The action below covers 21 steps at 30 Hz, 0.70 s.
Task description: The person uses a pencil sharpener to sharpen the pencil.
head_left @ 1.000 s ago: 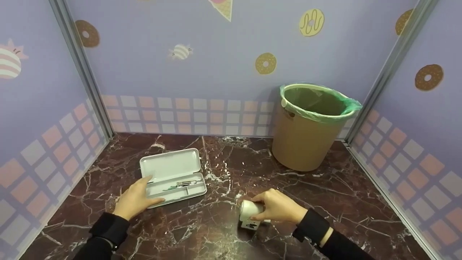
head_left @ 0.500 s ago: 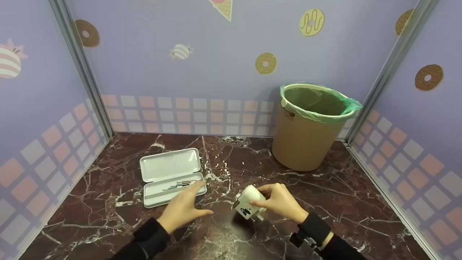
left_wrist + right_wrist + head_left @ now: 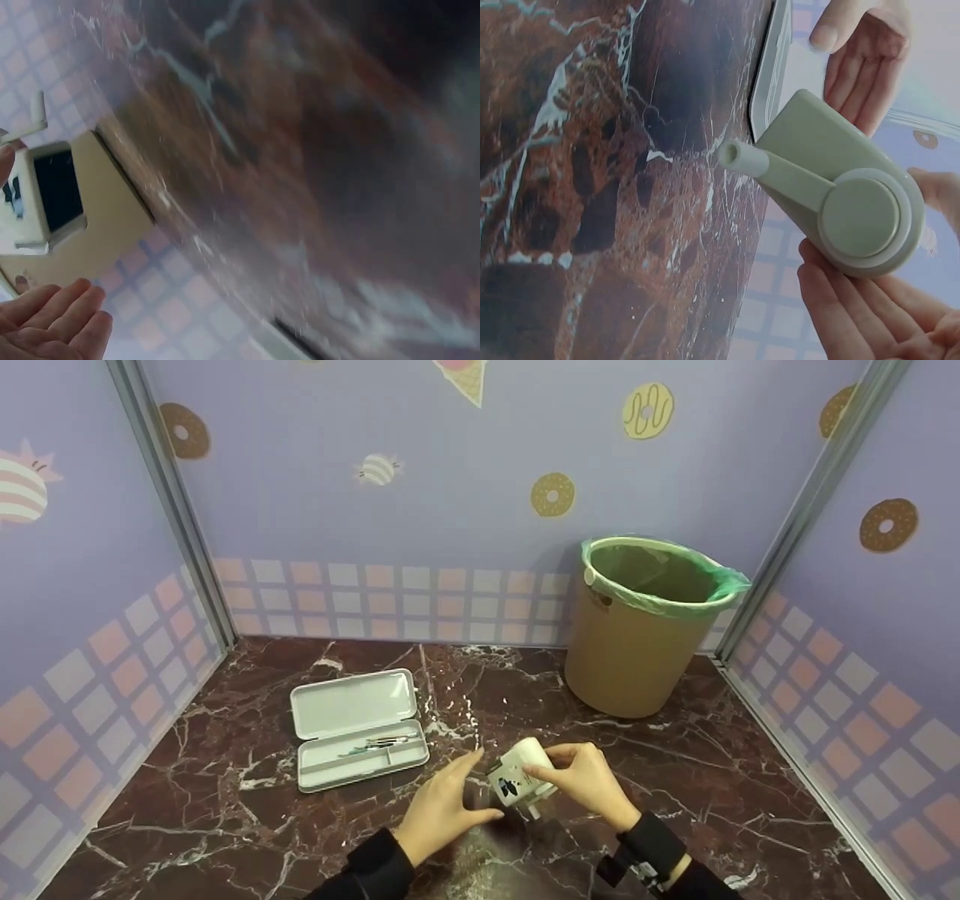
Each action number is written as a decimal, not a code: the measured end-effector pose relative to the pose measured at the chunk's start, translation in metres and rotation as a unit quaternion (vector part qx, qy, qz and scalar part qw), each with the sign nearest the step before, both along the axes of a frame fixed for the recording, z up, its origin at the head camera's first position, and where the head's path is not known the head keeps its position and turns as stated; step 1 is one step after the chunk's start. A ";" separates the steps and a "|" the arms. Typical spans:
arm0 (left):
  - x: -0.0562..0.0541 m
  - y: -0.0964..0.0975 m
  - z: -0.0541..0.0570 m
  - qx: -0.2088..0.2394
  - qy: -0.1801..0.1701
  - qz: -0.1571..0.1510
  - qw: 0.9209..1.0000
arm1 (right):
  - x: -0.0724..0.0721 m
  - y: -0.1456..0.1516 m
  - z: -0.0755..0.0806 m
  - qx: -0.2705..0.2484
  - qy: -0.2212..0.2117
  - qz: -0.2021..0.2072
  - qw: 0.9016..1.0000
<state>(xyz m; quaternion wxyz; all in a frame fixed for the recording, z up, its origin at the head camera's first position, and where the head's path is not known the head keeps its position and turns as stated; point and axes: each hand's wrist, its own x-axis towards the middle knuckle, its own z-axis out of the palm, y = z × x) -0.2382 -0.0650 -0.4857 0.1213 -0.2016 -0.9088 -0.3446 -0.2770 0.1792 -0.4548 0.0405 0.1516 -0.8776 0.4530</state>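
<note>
My right hand (image 3: 589, 780) grips a white crank pencil sharpener (image 3: 519, 772) between thumb and fingers, tilted over the dark marble table. A dark picture marks its side. In the right wrist view its round hub and crank (image 3: 799, 180) face the camera. The left wrist view shows a dark rectangular face (image 3: 60, 187) on it. Just left of the sharpener is my left hand (image 3: 439, 810), fingers extended and thumb spread, holding nothing. Behind it to the left, an open white pencil case (image 3: 352, 706) lies with several thin pencils or pens (image 3: 379, 743) inside.
A tan bin (image 3: 630, 660) with a green liner stands at the back right. White crumbs (image 3: 471, 712) are scattered over the table between case and bin. Patterned purple walls (image 3: 465, 472) enclose the back and sides.
My left hand has left the pencil case and moved right, towards the sharpener. My right hand has tilted the sharpener and raised it slightly; the case has stayed in place.
</note>
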 end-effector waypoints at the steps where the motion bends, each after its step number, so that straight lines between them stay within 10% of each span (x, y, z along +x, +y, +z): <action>1: -0.001 0.003 -0.002 0.004 0.000 0.002 1.000 | 0.000 0.000 0.000 -0.003 -0.003 -0.004 1.000; 21: -0.011 0.025 -0.012 0.055 0.022 -0.018 0.998 | 0.004 0.009 0.001 -0.031 -0.050 -0.025 0.998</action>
